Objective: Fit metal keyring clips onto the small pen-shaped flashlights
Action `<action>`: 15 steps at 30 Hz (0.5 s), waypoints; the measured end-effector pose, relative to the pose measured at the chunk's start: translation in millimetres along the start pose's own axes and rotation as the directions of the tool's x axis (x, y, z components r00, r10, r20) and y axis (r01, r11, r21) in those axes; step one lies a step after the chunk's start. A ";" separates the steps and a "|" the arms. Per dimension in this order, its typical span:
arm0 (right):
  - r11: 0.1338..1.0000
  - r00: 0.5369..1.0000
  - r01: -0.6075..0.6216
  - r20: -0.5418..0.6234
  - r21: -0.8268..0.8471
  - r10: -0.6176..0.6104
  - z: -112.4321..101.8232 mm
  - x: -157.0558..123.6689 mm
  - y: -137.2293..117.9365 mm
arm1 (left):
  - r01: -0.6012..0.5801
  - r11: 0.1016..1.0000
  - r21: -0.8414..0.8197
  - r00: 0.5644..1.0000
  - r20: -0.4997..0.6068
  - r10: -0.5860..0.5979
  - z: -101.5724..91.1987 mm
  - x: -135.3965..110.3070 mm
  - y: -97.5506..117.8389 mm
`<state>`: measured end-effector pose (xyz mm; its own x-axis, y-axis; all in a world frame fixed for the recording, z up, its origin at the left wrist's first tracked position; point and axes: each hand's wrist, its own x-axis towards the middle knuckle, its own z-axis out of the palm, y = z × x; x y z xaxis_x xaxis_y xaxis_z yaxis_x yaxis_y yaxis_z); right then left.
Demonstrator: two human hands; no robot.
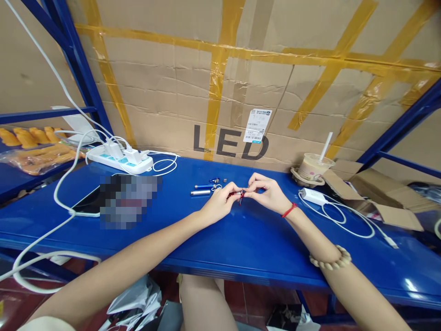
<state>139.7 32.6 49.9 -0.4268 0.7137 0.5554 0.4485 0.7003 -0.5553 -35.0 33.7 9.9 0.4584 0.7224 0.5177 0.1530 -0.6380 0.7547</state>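
Above the middle of the blue shelf, my left hand (220, 202) pinches a small red metal tube (237, 195), which its fingers mostly hide. My right hand (263, 191) meets it fingertip to fingertip, closed on the tube's right end, where a small red and silver part hangs down. Just beyond my left hand lie a silver pen-like tube (200, 193) and a slim blue pen-like tube (204, 186) with a metal ring (216, 187) at its end. Behind them are a small blue piece (214, 180) and a tiny metal cap-like piece (225, 180).
A white power strip (120, 158) with plugs and cables stands back left, near a dark, pixelated device (129, 202). Back right are a drink cup (313, 166) in a carrier, a white adapter (313, 196) with cable, and an open carton (386, 197). A large taped cardboard box (165, 92) forms the back.
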 end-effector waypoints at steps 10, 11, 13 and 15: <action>0.992 0.992 -0.123 -0.011 0.018 0.123 5.7 -1.0 5.0 | -0.107 0.976 0.187 0.994 0.009 0.108 -4.0 1.7 -3.5; 0.991 0.991 -0.134 -0.019 0.016 0.134 6.1 -0.9 5.7 | -0.122 0.971 0.206 0.992 0.012 0.122 -4.4 2.3 -3.1; 0.989 0.988 -0.151 -0.041 0.005 0.151 6.9 -0.7 7.0 | -0.142 0.963 0.231 0.990 0.014 0.142 -4.7 3.5 -3.0; 0.986 0.984 -0.164 -0.065 -0.011 0.163 7.5 -0.6 8.3 | -0.145 0.961 0.235 0.989 0.008 0.147 -4.4 4.5 -3.6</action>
<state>137.8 38.1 40.3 -0.2956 0.8160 0.4967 0.5215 0.5735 -0.6318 -37.3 40.4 11.2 0.4827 0.6186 0.6199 0.2862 -0.7804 0.5559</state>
